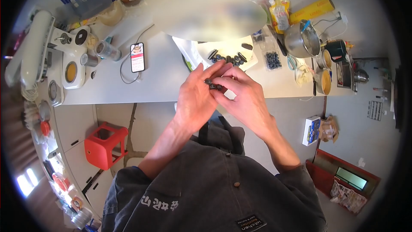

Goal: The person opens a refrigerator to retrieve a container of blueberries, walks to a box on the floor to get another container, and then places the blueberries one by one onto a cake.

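My left hand (194, 96) is turned palm up in front of the counter edge, with several blueberries (213, 85) lying in it. Over that palm, my right hand (248, 99) has its thumb and fingers closed on the blueberries. Just beyond both hands is a cream-coloured round cake (234, 46), topped with dark sandwich cookies (242, 56) and more blueberries. My hands hide its near edge, and a blurred patch covers what lies behind it. A clear tub of blueberries (273, 60) sits to the right of the cake.
Left on the counter (111, 88) are a phone (137, 57) with a cable, clear cups (107, 50) and a white stand mixer (38, 51). A steel mixing bowl (300, 38), scissors (292, 63) and bowls are at right. A red stool (105, 146) stands below left.
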`<state>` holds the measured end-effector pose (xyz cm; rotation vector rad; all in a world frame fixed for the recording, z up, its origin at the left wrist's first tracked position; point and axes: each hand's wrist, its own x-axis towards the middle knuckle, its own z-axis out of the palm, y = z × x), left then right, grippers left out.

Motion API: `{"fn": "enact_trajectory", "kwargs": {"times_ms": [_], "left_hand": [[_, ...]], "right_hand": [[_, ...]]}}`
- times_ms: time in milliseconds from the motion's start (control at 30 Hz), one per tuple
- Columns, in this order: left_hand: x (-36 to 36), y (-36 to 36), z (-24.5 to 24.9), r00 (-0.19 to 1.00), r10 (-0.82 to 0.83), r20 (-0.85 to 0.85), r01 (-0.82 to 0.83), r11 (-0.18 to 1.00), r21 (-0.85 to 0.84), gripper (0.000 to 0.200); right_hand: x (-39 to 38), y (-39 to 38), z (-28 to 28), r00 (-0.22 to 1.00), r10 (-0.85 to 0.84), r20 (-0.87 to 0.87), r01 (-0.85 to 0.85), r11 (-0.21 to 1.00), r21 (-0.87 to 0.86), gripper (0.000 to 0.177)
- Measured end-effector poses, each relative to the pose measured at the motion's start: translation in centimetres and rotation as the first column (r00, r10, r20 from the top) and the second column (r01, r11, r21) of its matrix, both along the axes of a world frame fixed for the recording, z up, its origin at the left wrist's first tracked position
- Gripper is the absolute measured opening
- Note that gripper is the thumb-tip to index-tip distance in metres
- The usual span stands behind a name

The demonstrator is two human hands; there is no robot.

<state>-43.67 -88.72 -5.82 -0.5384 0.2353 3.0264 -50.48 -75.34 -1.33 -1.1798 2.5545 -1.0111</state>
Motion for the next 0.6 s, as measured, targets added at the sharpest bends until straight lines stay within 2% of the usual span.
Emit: {"fn": "enact_trajectory", "kwargs": {"times_ms": [67,167,200,300,333,433,500,600], "left_hand": [[0.2,0.0,0.1,1.000,0.002,0.014,-0.002,1.000,-0.019,0.061],[0.6,0.1,-0.3,1.000,-0.014,0.011,0.014,1.000,-0.014,0.060],[0.8,0.2,-0.7,1.000,-0.019,0.007,0.019,1.000,-0.005,0.060],[1.7,0.5,-2.3,0.996,0.013,0.092,-0.012,1.000,-0.005,0.055],[1.8,0.8,-1.6,0.974,0.066,0.218,-0.056,0.997,-0.050,0.048],[4.2,0.5,-7.1,0.964,-0.046,0.261,0.072,0.993,-0.089,0.041],[5.5,0.6,-9.9,0.929,-0.044,0.367,0.099,0.986,-0.131,0.037],[6.5,1.2,-14.7,0.872,-0.024,0.488,0.100,0.986,-0.131,0.034]], "right_hand": [[0.1,0.0,-0.6,0.999,0.018,-0.035,-0.017,1.000,0.022,0.019],[0.6,0.1,-0.6,0.999,0.010,0.044,-0.013,0.998,0.068,0.021],[0.7,0.3,-1.2,0.999,0.026,0.030,-0.026,0.999,0.027,0.019],[1.0,0.9,-0.8,0.974,-0.040,0.222,0.056,0.996,-0.066,0.016],[0.3,1.5,-1.1,0.969,-0.053,0.243,0.070,0.996,-0.063,0.015],[-2.9,3.2,-2.6,0.961,-0.182,0.207,0.187,0.982,-0.006,0.017],[-6.1,4.1,-4.3,0.967,-0.234,0.100,0.228,0.971,0.069,0.018],[-9.3,4.0,-5.9,0.980,-0.200,-0.025,0.201,0.970,0.139,0.020]]}}
